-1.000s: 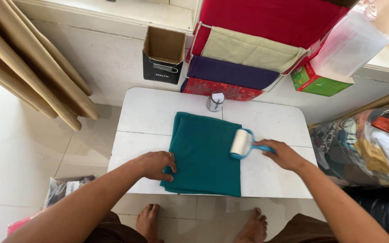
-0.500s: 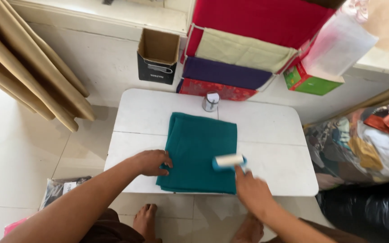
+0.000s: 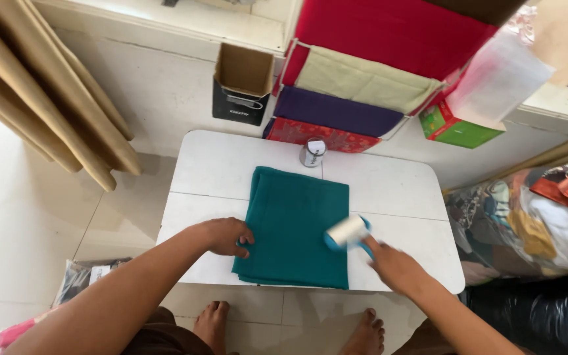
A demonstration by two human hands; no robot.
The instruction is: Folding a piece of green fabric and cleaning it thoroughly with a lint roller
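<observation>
A folded teal cloth (image 3: 296, 223) lies flat in the middle of a small white table (image 3: 389, 184). My left hand (image 3: 226, 235) presses down on the cloth's left edge, fingers curled over it. My right hand (image 3: 392, 265) grips the blue handle of a lint roller (image 3: 346, 231), whose white roll rests on the cloth's right edge. A small can (image 3: 312, 152) stands on the table just beyond the cloth's far edge.
Behind the table hang stacked fabric bins in red, beige and purple (image 3: 356, 85), with an open cardboard box (image 3: 242, 84) to their left and a green box (image 3: 458, 128). Beige curtains (image 3: 47, 105) hang at left. A heap of clothes (image 3: 534, 223) lies at right. My bare feet (image 3: 215, 322) show below.
My right hand has drawn the lint roller down the cloth's right side toward me, then back up a little toward the right edge. The left hand stays on the left edge.
</observation>
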